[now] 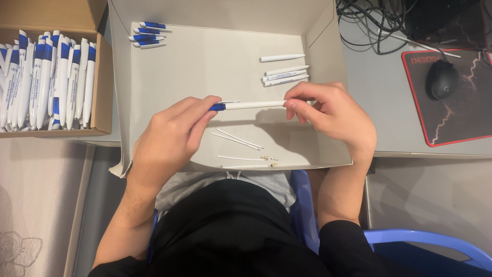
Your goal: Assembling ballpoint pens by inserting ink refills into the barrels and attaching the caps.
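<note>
Holding the pen (pixel 251 105) level above the middle of the shallow cardboard tray (pixel 205 66), you keep its long axis running left to right, your left hand (pixel 171 136) pinched on the blue end and your right hand (pixel 330 110) pinched on the white end.

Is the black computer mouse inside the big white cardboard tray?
No, the black computer mouse sits on a red-edged mouse pad on the desk, outside the white cardboard tray.

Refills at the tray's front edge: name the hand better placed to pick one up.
Probably left. The left hand sits just above the thin refills; the right hand, gripping the pen, is farther off.
</note>
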